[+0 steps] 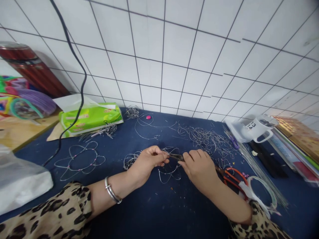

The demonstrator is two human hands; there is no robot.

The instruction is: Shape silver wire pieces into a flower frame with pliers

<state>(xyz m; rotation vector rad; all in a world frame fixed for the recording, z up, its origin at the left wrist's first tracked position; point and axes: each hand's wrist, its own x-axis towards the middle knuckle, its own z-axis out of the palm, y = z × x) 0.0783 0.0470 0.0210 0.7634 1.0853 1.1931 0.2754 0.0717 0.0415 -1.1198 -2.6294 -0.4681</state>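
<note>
My right hand [200, 167] is closed around a pair of dark pliers [176, 156], whose jaws point left. Facing it, my left hand [147, 162] pinches thin silver wire at the tip of the pliers; the exact grip point is too small to make out. Wire loops with small beads [170, 173] show just under and between both hands. Beside my left hand lies a bundle of coiled wire [129, 161], partly covered. A flower-shaped wire piece with pink beads [81, 160] rests on the blue cloth farther left.
Tangled wire pieces [209, 137] spread behind my right hand. Orange-handled scissors [235, 177] and a clear ring-shaped coil [264, 191] lie near my right forearm. A white mug [260, 129] stands at right. Toward the back are a green tissue pack [92, 118] and a black cable [83, 83].
</note>
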